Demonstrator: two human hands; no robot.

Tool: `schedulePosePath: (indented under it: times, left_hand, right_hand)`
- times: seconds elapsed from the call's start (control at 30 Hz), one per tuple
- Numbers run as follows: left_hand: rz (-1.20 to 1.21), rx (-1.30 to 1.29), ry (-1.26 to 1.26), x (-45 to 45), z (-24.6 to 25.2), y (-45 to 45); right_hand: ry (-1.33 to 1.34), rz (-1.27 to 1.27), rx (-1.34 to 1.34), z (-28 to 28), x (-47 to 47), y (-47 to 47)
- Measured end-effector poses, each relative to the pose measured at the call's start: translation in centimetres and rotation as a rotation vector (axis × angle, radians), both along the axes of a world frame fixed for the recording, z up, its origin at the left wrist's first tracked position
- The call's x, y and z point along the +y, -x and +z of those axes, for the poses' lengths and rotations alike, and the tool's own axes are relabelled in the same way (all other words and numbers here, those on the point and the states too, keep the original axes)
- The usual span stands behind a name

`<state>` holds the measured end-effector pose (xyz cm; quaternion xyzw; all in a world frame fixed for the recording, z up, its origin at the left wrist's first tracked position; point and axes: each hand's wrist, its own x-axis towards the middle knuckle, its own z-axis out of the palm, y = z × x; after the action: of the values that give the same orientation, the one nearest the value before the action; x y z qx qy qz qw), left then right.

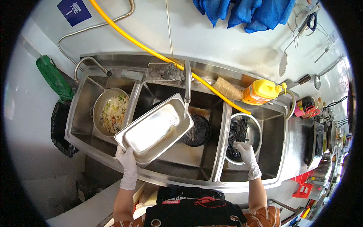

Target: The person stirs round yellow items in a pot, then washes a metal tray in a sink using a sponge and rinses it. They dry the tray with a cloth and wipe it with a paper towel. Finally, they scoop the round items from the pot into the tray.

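My gloved left hand point(126, 160) grips the lower left corner of a rectangular stainless steel pan point(154, 130), held tilted over the middle basin. Water from the middle faucet point(187, 82) runs into the pan's right end. A round black drain strainer point(197, 130) lies below, beside the pan. Over the right basin, my gloved right hand point(245, 151) reaches into a round metal bowl point(256, 133) of black utensils point(236, 136); its fingertips are at their handles, and whether they grip one cannot be told. In the left basin rests a metal pot point(96, 113) with noodle-like food scraps point(114, 113).
A yellow hose point(141, 46) crosses the back ledge and ends at the bowl. Along that ledge stand a wire rack with steel wool point(167, 71), a tan scouring pad point(227, 88) and a yellow detergent jug point(261, 92). Blue cloths point(249, 14) and strainers point(283, 64) hang on the wall.
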<state>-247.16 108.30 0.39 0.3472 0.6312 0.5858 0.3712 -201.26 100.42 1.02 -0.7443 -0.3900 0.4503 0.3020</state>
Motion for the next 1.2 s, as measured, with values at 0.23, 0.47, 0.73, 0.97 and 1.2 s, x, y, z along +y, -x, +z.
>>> schedulePosePath:
  times: [0.23,0.47,0.73,0.97,1.2]
  left_hand:
    - [-0.106,-0.198,0.045,1.5,-0.5,-0.3]
    - [-0.065,-0.244,0.173,1.3,-0.6,-2.3]
    - [-0.041,-0.170,0.115,1.9,-0.2,-3.7]
    - [-0.014,-0.023,0.100,2.6,-0.5,-4.9]
    - [-0.035,0.028,0.120,2.8,-1.5,-6.3]
  right_hand:
    - [-0.358,0.254,-0.355,-0.1,7.6,2.0]
    - [-0.404,0.166,-0.739,-0.8,20.1,-0.3]
    - [-0.232,0.390,-1.112,-3.4,25.8,-1.0]
    - [-0.514,0.449,-0.884,2.2,17.4,4.4]
    - [-0.472,1.030,-1.115,-4.7,17.2,14.6]
